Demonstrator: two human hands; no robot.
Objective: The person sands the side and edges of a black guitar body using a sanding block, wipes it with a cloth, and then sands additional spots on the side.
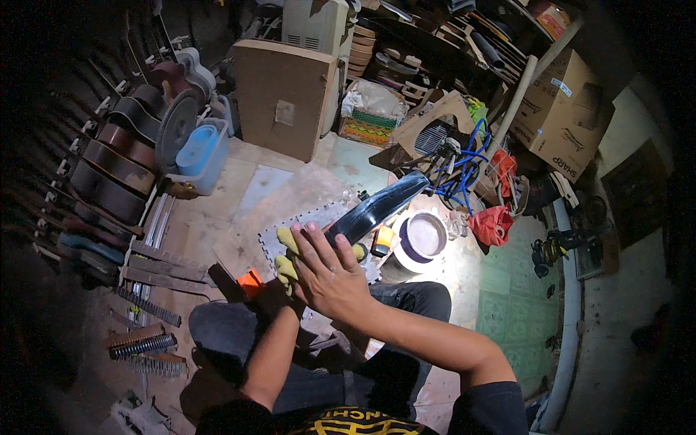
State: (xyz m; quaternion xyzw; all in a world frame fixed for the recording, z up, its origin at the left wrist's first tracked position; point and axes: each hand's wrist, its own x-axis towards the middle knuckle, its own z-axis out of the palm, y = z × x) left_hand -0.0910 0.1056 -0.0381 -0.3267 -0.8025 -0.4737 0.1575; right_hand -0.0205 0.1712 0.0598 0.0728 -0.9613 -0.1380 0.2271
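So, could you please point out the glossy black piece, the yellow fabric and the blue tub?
Glossy black piece (380,209): head view, middle of its shiny face.
Yellow fabric (286,268): head view, lower-left fold.
Blue tub (194,155): head view, its side.

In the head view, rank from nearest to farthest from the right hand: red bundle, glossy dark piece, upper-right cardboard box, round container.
1. Glossy dark piece: at the right hand, extending up-right.
2. Round container: to the right.
3. Red bundle: farther right.
4. Cardboard box: upper right.

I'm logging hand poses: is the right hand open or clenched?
Open: the right hand has its fingers stretched out, not curled into a fist, at the near end of the glossy black piece.
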